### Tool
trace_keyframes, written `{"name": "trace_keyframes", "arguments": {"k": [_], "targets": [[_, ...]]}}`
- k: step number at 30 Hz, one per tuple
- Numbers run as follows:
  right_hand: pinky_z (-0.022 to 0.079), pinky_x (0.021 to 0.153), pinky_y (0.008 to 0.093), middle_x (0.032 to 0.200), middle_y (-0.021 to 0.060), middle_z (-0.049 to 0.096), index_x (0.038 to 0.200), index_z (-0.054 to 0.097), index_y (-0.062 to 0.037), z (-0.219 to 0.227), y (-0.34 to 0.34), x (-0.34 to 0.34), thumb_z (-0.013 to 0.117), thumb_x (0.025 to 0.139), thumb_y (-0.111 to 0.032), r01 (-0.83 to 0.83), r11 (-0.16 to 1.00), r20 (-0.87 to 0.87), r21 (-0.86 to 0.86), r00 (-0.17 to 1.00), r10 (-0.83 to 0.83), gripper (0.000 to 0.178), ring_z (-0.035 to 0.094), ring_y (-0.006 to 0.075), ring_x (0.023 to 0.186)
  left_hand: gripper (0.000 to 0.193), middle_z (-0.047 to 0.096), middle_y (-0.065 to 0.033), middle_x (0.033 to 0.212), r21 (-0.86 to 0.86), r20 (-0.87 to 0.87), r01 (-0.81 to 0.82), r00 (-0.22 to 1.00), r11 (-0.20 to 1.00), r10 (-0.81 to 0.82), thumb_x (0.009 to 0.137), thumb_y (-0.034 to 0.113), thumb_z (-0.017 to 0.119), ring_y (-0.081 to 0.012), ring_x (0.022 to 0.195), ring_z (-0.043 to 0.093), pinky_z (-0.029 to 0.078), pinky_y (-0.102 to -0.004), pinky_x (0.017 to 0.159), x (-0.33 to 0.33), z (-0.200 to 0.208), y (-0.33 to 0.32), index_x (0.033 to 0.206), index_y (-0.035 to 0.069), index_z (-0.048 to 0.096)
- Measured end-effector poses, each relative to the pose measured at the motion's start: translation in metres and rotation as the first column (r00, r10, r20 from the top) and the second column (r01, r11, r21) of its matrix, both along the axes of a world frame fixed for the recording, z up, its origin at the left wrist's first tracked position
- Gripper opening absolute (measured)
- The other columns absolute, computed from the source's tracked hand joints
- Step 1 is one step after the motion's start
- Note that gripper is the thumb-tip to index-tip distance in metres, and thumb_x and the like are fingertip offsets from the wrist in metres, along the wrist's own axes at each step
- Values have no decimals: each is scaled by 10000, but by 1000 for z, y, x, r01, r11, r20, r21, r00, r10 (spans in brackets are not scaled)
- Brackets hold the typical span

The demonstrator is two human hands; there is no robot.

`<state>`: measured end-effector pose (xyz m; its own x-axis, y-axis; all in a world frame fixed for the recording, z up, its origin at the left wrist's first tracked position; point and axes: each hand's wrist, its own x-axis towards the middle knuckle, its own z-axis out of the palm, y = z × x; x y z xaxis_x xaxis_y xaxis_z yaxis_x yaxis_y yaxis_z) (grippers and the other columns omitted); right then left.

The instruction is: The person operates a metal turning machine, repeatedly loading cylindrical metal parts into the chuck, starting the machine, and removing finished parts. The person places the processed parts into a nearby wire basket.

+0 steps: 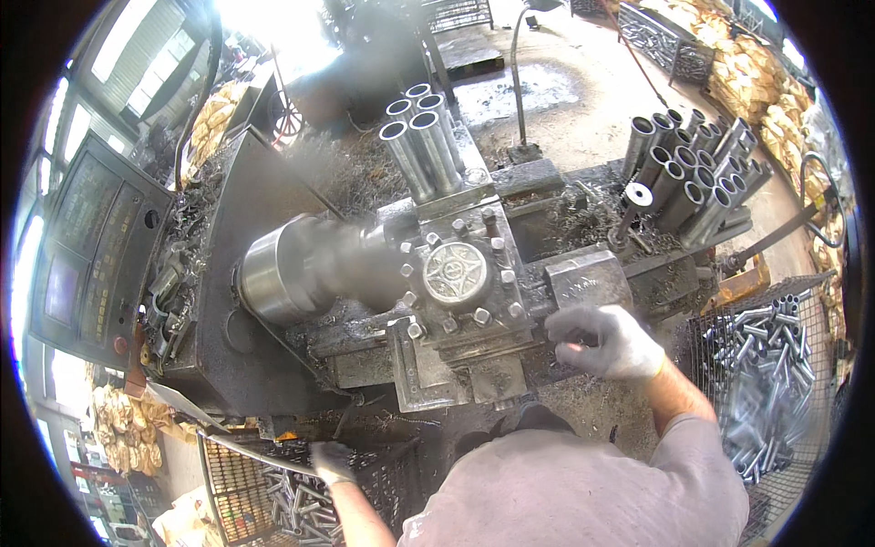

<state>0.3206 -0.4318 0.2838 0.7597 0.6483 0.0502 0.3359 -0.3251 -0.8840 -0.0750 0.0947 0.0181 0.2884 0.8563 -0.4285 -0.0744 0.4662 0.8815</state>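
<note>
My right hand (609,343), in a pale glove, hovers by a metal block (588,281) at the right of a lathe's carriage. Its thumb and fingers curve apart with a gap between them, and nothing shows in the gap. My left hand (334,461), also gloved, is low at the left, beside a dark grating (387,474); its fingers are blurred, so any grip is unclear. Between and beyond my hands sits the bolted tool post (458,275), with a round embossed cap. Left of it, the steel chuck (278,273) looks smeared at its right side.
Several upright tubes (425,141) stand behind the tool post. More tubes (697,173) cluster at the right, beside a disc-topped rod (637,196). Wire baskets of short metal pieces stand at right (766,383) and lower left (301,506). A control panel (96,251) is at left.
</note>
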Motion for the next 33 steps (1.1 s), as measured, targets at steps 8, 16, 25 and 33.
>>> {"name": "trace_keyframes", "arguments": {"k": [8,16,25,33], "targets": [[631,834,332,1055,124,811,1284,736,-33,77,123,106,754,945,-101,-234,972,320,2,921,221,347,780,201,910,417,755,-121,1061,-99,-372,524,769,846,-519,1024,255,647,-273,931,729,599,-452,765,5,-122,-146,1369,22,670],[642,824,376,1000,182,801,1537,503,14,9,296,224,863,787,-208,-271,865,385,-423,810,442,861,791,305,918,332,728,-154,929,-412,-320,282,846,867,-427,1035,222,651,-294,718,736,597,-445,588,31,-82,-149,1303,30,608],[599,765,422,1031,112,777,1087,777,-74,-37,272,284,798,882,-202,-189,-72,-151,-979,448,881,242,738,247,864,461,765,-152,1051,-243,-334,379,832,893,-443,1035,267,672,-291,840,762,608,-417,704,2,-116,-137,1441,54,632],[574,1037,485,1238,221,764,1390,713,-138,71,216,260,735,926,-379,349,882,669,-317,742,-53,524,737,398,1148,458,763,-271,1168,139,-800,741,475,656,-366,999,407,658,-429,1112,723,546,-465,953,34,-100,-93,1229,23,750]]}}
